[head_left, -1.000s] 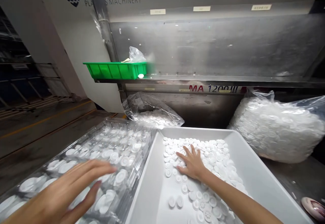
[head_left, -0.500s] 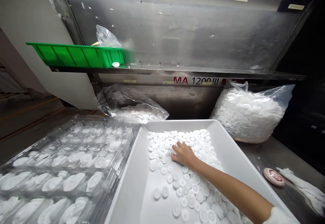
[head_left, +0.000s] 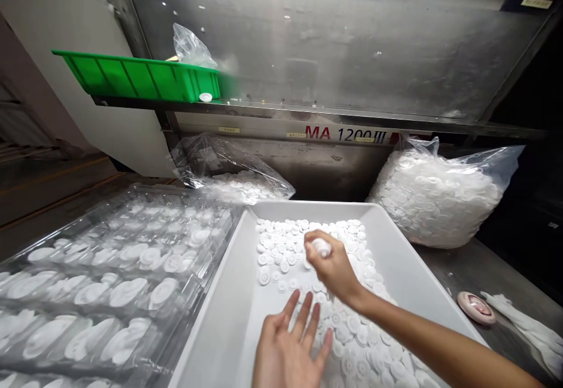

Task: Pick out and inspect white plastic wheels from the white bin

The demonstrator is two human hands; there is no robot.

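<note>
A white tray (head_left: 398,246) holds many small round white plastic discs (head_left: 352,330), some piled and some lying singly. My right hand (head_left: 331,259) is closed around one or more white discs (head_left: 321,247), raised over the far part of the tray; how many it holds I cannot tell. Below it and to the left, my left hand (head_left: 290,341) is over the near part of the tray. Its palm faces up, its fingers are spread, and nothing lies on it.
Left of the tray stand clear plastic trays (head_left: 185,312) with white discs in rows. Behind are an opened clear bag (head_left: 233,171) and a full bag (head_left: 440,200) of discs. A green bin (head_left: 141,77) sits on the shelf. At right lie a pink round object (head_left: 476,307) and white gloves (head_left: 523,323).
My right hand has lifted from among the discs with white discs in its grip. My left hand has come into view from below, palm up. The view has tilted slightly downward.
</note>
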